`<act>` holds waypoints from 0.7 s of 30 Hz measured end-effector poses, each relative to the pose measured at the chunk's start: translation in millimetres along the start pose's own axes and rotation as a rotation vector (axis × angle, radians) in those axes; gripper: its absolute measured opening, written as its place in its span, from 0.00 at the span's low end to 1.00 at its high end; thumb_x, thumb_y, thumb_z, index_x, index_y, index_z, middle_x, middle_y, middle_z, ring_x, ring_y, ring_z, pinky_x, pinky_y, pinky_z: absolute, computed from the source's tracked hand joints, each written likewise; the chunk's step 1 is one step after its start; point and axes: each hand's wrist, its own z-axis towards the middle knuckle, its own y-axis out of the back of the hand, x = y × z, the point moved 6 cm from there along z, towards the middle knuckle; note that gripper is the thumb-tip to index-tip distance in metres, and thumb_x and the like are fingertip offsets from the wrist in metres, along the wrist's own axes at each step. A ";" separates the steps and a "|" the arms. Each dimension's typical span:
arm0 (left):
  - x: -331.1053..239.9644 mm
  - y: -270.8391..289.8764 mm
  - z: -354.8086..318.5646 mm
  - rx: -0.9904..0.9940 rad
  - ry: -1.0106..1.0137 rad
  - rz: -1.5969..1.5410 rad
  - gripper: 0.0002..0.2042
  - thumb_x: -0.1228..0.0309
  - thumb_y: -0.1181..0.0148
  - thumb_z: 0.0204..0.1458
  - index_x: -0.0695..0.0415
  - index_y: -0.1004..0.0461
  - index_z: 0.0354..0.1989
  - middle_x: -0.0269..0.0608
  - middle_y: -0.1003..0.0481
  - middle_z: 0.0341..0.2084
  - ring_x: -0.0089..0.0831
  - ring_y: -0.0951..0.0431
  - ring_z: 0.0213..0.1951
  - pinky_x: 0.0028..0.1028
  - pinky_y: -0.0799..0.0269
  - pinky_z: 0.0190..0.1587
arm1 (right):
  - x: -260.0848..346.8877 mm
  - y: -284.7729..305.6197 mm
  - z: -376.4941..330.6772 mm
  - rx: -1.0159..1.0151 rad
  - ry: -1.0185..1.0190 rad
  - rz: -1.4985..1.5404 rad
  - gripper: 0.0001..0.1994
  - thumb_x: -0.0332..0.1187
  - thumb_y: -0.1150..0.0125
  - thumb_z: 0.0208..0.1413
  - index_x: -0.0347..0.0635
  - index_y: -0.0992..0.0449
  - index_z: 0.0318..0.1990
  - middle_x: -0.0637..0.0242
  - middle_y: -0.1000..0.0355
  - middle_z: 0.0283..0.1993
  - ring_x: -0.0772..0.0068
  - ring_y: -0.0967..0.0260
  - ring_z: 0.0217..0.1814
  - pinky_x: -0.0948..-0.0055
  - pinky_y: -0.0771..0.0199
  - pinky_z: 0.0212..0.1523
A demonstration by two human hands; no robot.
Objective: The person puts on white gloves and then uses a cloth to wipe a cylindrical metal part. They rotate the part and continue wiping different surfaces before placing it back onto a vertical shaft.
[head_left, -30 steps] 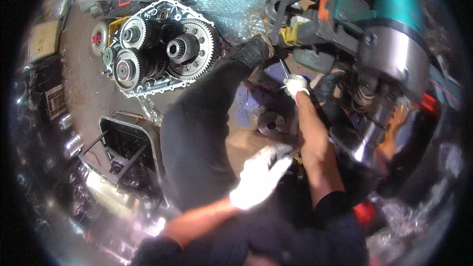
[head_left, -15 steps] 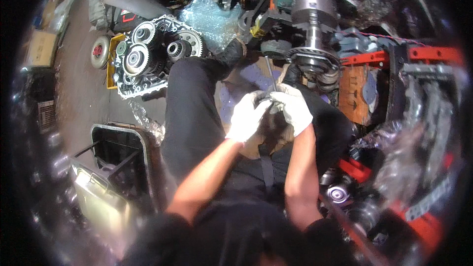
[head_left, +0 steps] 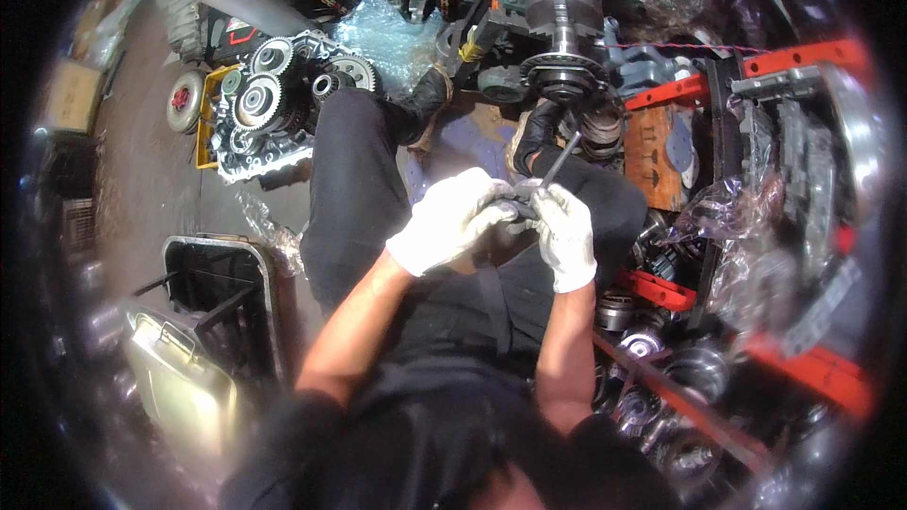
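White work gloves cover both hands, which meet in front of my lap. My left hand (head_left: 452, 224) is closed round a small dark curved part (head_left: 518, 204), whose far side is partly hidden by the fingers. At that part's right end, my right hand (head_left: 567, 238) pinches a thin dark rod (head_left: 563, 157), probably a tool shaft, which slants up and to the right. The rod's lower end is hidden at the fingers and dark part, so I cannot make out whether it touches the part.
An opened gear housing (head_left: 267, 111) with several gears stands at the left beyond my knee. A shaft assembly (head_left: 565, 38) rises ahead. A metal tray (head_left: 170, 269) and a pale canister (head_left: 184, 373) lie at left. Red-framed racks (head_left: 661, 291) with metal parts crowd the right.
Both hands have come nearer to my body with the dark part. The rod has tipped from nearly upright to slanting right. My view has shifted slightly.
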 end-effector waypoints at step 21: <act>-25.7 31.5 14.8 -0.078 -0.002 -0.122 0.15 0.65 0.38 0.65 0.59 0.18 0.55 0.46 0.19 0.43 0.42 0.17 0.45 0.36 0.22 0.50 | -9.0 -14.9 -5.8 0.238 -0.039 0.357 0.31 0.19 0.43 0.66 0.28 0.42 0.76 0.45 0.27 0.65 0.55 0.22 0.61 0.56 0.12 0.53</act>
